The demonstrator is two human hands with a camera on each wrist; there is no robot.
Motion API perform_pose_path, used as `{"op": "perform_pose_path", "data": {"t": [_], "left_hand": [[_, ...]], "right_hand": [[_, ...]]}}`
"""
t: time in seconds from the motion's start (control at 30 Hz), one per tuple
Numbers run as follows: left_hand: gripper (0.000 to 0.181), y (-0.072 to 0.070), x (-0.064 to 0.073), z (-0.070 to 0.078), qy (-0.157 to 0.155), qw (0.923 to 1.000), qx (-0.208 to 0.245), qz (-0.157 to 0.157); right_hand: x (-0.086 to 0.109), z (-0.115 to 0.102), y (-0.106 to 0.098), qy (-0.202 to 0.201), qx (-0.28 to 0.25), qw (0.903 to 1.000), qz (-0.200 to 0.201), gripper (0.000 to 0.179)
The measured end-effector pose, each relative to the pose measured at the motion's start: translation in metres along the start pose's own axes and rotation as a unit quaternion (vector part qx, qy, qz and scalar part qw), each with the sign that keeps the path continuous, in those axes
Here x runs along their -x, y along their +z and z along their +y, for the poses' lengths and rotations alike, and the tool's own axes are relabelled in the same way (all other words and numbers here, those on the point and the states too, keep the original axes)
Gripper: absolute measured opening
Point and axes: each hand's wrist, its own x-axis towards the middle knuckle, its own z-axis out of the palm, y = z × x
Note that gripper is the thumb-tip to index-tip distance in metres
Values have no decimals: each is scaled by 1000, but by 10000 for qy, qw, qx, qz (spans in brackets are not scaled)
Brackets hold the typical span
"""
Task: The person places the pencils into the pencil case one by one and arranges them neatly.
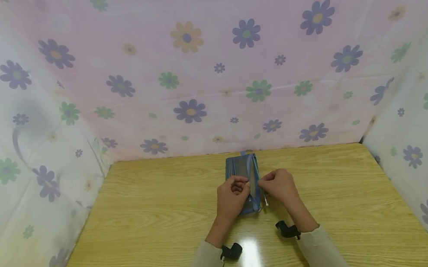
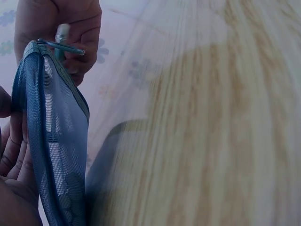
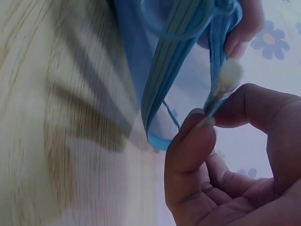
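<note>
A blue mesh zipper pouch [image 1: 241,169] stands on the table in front of me, its zipper parted at the top. My left hand [image 1: 232,199] pinches one edge of the opening between thumb and fingers. To the right of the pouch, my right hand [image 1: 282,186] pinches a slim pencil [image 3: 226,81] with a pale, eraser-like end. That end sticks out toward me beside the zipper edge in the right wrist view. The pencil's other end is hidden behind the fingers. Mesh walls [image 2: 66,127] and a ring near the zipper end show in the left wrist view.
The pouch is on a wood-grain table [image 1: 161,226], near its far edge. A flowered cloth [image 1: 216,81] hangs behind and at both sides. Black wrist cameras [image 1: 232,251] are strapped to both forearms.
</note>
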Motion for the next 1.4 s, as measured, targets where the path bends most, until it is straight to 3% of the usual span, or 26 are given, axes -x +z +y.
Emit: {"op": "perform_pose_path", "data": {"t": [0.27,0.53,1.0,1.23,1.4], "left_hand": [[10,0,1,1,109,9999,-41,-10],[9,1,1,-1,108,9999,-52,7],[9,1,1,-1,98,9999,-109,23],[9,4,-1,-25,54,9998,-202,15],[9,3,-1,-34,49,9998,-215,11]], "right_hand": [[0,-2,5,280,-686,9973,15,20],[1,-5,10,331,-842,9958,137,20],[5,-7,15,88,-890,9958,196,18],[6,-6,15,54,-813,9965,202,18],[5,-5,16,53,-739,9971,193,17]]}}
